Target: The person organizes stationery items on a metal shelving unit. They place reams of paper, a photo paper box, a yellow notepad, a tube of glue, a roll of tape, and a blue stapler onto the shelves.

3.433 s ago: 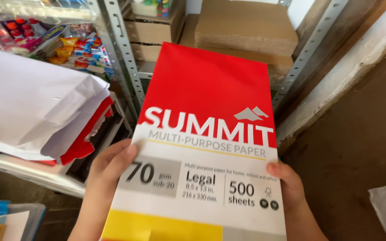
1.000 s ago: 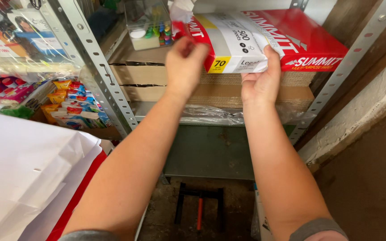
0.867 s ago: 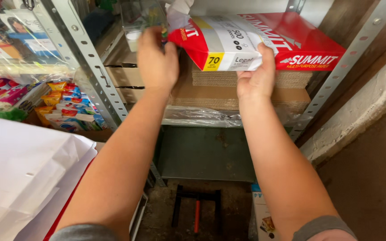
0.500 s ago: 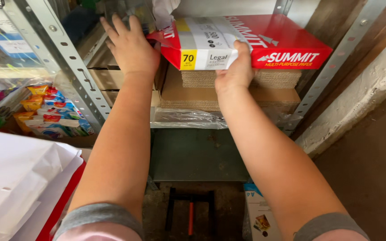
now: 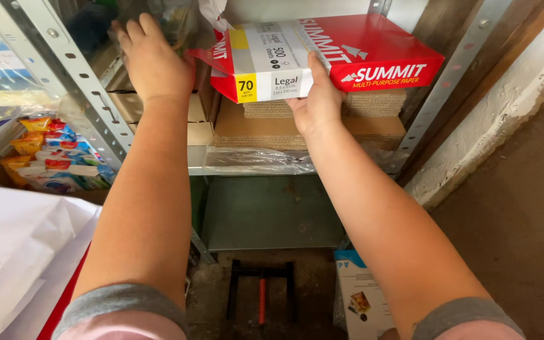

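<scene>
A red, white and yellow ream of paper (image 5: 347,50) lies flat on a stack of corrugated cardboard sheets (image 5: 360,116) on a metal shelf. My right hand (image 5: 315,104) grips the ream's near end, thumb on top, fingers under it. My left hand (image 5: 153,60) reaches to the left of the ream, fingers spread against a clear plastic box (image 5: 174,22) standing on brown cartons (image 5: 124,107). Whether that hand holds the box is unclear.
A perforated grey shelf upright (image 5: 64,82) stands left of my left arm, another (image 5: 448,82) at right. Colourful packets (image 5: 51,157) sit on the left shelf, white paper sheets (image 5: 14,252) lie lower left. A small box (image 5: 363,296) and a black frame (image 5: 260,296) are on the floor.
The ream went from being held in both hands to resting on the cardboard stack. My left hand let go and moved left to the clear box; my right hand stays on the ream.
</scene>
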